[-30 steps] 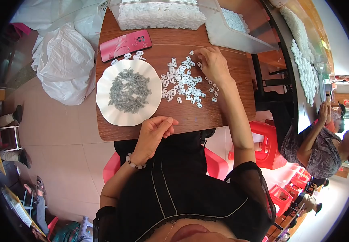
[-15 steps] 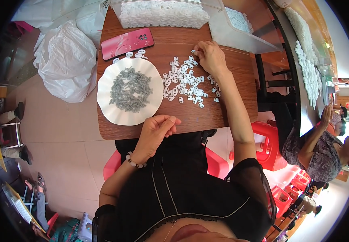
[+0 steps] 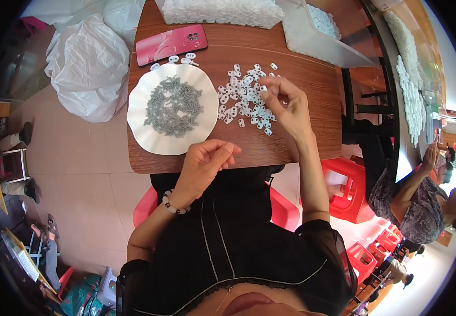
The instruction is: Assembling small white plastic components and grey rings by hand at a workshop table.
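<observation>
Over the right edge of a pile of small white plastic pieces with two holes (image 3: 246, 97), my right hand (image 3: 290, 105) is raised off the table. Its thumb and forefinger appear to pinch one white plastic piece (image 3: 264, 89). At the table's near edge, my left hand (image 3: 207, 164) is closed, thumb against forefinger; what it holds, if anything, is hidden. A white wavy-rimmed plate (image 3: 137, 131) stands just beyond the left hand, bearing a heap of small grey rod-like parts (image 3: 172, 108).
A pink phone (image 3: 171, 44) lies behind the plate, with several white oval pieces (image 3: 174, 59) beside it. Clear bins of white parts (image 3: 222, 15) stand at the back of the wooden table (image 3: 312, 142). White bags (image 3: 87, 68) sit left; a person (image 3: 417, 200) works at right.
My right hand has come nearer from the far right of the pile, its fingers turning inward. Some loose pieces at the pile's right have been drawn in. The left hand stays almost still.
</observation>
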